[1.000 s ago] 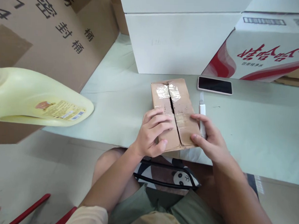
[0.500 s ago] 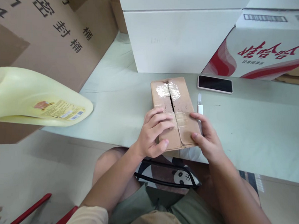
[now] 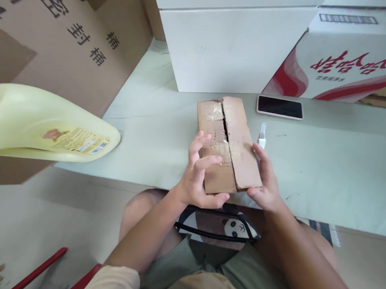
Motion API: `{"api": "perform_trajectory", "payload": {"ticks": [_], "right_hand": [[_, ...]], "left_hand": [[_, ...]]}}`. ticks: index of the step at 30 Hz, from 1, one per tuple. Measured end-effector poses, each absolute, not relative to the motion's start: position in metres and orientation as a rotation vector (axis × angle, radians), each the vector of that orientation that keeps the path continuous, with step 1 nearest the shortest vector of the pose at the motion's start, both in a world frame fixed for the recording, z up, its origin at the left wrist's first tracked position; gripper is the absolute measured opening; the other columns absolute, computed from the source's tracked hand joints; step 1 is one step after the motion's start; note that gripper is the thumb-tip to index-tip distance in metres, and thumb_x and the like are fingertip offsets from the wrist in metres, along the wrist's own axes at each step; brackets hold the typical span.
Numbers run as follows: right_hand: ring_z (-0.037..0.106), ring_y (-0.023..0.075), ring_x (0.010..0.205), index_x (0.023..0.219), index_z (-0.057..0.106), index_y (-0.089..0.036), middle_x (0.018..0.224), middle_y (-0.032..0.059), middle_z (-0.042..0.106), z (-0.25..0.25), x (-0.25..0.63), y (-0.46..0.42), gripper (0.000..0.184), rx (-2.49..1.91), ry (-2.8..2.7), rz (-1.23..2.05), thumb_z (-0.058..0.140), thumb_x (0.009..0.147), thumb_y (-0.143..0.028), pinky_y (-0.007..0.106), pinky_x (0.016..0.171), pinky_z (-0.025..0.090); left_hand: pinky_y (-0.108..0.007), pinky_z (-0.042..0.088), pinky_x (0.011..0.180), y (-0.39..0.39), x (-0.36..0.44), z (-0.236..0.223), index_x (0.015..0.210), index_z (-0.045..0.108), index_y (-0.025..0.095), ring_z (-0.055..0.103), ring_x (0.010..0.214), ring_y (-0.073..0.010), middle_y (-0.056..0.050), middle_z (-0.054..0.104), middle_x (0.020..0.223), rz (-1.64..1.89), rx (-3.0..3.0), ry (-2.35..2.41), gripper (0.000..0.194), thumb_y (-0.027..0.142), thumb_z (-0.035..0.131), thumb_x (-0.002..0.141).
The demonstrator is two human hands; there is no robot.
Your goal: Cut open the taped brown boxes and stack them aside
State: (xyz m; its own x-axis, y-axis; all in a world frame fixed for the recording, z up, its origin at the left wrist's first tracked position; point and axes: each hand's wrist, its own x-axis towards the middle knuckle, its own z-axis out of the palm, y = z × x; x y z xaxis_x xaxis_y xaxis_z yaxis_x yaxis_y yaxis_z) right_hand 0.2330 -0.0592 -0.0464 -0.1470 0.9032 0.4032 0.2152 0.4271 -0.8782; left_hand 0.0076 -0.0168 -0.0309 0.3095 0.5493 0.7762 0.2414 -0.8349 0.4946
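Observation:
A small brown cardboard box (image 3: 245, 161) lies on the covered table in front of me, with strips of clear tape on its left flap and a dark gap along the middle seam. My left hand (image 3: 199, 174) grips its near left part: fingers spread over the left flap, thumb along the near edge. At the right side, my right hand (image 3: 268, 182) holds the box with the thumb by the near corner and the fingers along the side. Just beyond those fingers lies a white-handled cutter (image 3: 262, 137), partly hidden by the box and hand.
A phone (image 3: 280, 108) lies beyond the box, before large white cartons (image 3: 238, 52). On the left are a pale yellow bottle (image 3: 53, 125) and a big brown carton (image 3: 87, 67). The table's near edge (image 3: 336, 223) runs above my lap.
The seam has opened wider, and the tape that lay on the right flap no longer shows there. My left fingers have spread apart; my right hand has shifted slightly along the box's side.

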Motion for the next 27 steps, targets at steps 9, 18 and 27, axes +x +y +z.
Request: {"api": "perform_trajectory", "payload": {"ticks": [9,18,27], "right_hand": [[0.048,0.0386,0.148,0.167,0.026,-0.029,0.162,0.0137,0.045,-0.036,0.232,-0.06,0.101,-1.095,-1.699,0.799,0.066,0.087,-0.077,0.057,0.12,0.045],[0.059,0.0288,0.105,0.163,0.031,-0.035,0.131,0.0094,0.055,-0.027,0.223,-0.061,0.087,-1.096,-1.67,0.72,0.064,0.091,-0.071,0.047,0.092,0.056],[0.054,0.0219,0.087,0.157,0.037,-0.037,0.103,0.0029,0.051,-0.009,0.212,-0.07,0.076,-1.162,-1.567,0.692,0.072,0.092,-0.054,0.038,0.078,0.052]], "left_hand": [[-0.071,0.042,0.12,-0.018,0.008,-0.034,0.141,0.039,0.035,0.036,0.156,-0.0401,-0.013,0.034,0.158,1.637,2.14,0.745,0.064,0.065,0.063,0.089],[-0.065,0.048,0.118,-0.018,0.008,-0.03,0.137,0.043,0.034,0.05,0.147,-0.035,-0.01,0.042,0.142,1.753,2.039,0.811,0.047,0.059,0.054,0.098],[-0.071,0.038,0.124,-0.024,0.005,-0.022,0.132,0.049,0.031,0.053,0.142,-0.0341,-0.011,0.051,0.139,1.6,2.138,0.829,0.045,0.06,0.053,0.098]]}}
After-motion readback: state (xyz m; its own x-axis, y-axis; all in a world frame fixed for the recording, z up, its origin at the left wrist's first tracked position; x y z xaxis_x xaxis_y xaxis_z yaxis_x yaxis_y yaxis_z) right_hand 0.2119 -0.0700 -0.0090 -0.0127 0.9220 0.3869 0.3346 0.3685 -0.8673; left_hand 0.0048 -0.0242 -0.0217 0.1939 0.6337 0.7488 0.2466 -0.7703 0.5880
